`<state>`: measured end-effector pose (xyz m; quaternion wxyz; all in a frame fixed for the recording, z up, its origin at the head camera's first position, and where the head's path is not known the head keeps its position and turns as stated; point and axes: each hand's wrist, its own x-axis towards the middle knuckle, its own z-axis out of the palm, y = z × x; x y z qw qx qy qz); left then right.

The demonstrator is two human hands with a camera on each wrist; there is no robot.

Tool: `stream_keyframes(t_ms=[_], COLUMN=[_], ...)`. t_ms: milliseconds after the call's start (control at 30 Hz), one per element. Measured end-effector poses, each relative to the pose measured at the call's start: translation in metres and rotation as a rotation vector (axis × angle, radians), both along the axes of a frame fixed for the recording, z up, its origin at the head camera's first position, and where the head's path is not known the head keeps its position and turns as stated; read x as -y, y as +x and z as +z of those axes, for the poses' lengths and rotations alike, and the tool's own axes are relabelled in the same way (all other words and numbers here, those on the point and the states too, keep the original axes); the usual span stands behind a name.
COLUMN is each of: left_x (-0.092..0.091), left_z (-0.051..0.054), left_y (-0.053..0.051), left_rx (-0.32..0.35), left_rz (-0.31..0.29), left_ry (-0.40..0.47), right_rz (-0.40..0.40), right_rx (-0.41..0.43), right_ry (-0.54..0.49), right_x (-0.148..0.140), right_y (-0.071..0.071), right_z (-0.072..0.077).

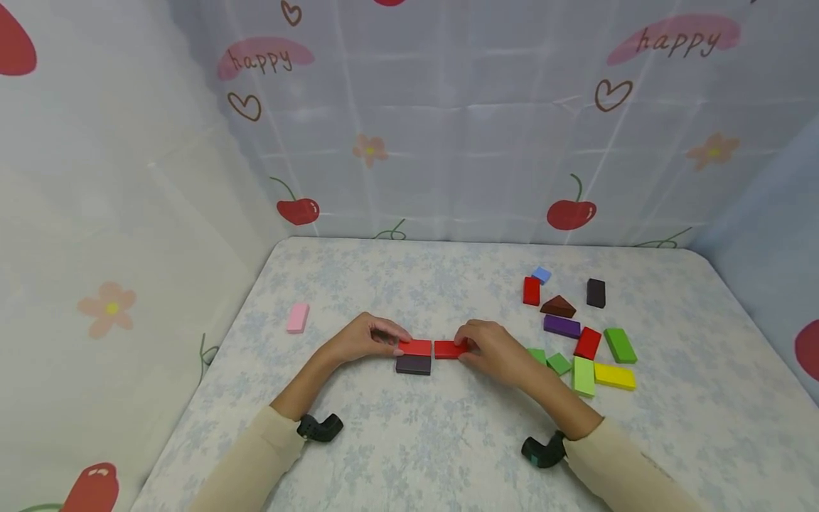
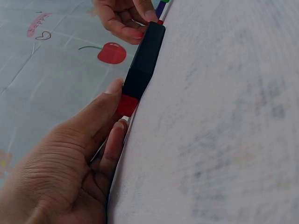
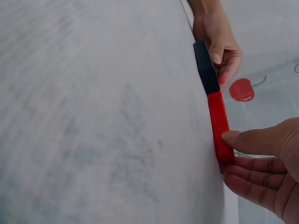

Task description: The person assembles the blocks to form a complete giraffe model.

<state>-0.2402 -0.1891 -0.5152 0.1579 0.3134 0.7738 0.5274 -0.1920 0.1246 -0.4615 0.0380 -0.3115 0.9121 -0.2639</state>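
Note:
Two red blocks lie almost end to end in the middle of the table. My left hand (image 1: 366, 337) holds the left end of the left red block (image 1: 416, 347) between thumb and fingers. Along that block's near side lies a black block (image 1: 413, 365), which hides most of it in the left wrist view. My right hand (image 1: 498, 352) pinches the other red block (image 1: 448, 349) by its right end, with the thumb (image 3: 233, 136) on the near side in the right wrist view. A narrow gap shows between the two red blocks in the head view.
A pink block (image 1: 297, 318) lies alone at the left. To the right are scattered several blocks, among them a purple block (image 1: 561, 326), a yellow block (image 1: 615, 376), a brown triangular block (image 1: 559, 306) and a second black block (image 1: 596, 293). Printed curtains hang behind the table (image 1: 384, 284).

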Motion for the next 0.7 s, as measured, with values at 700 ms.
stream_keyframes(t_ms=[700], left_x=[-0.0011], left_z=[-0.0005], left_y=[0.0003], left_rx=[0.011], left_rz=[0.015], left_ry=[-0.009], right_rz=[0.032], right_rx=[-0.009], right_ry=[-0.022], right_x=[0.0033], right_y=[0.0001], right_z=[-0.0023])
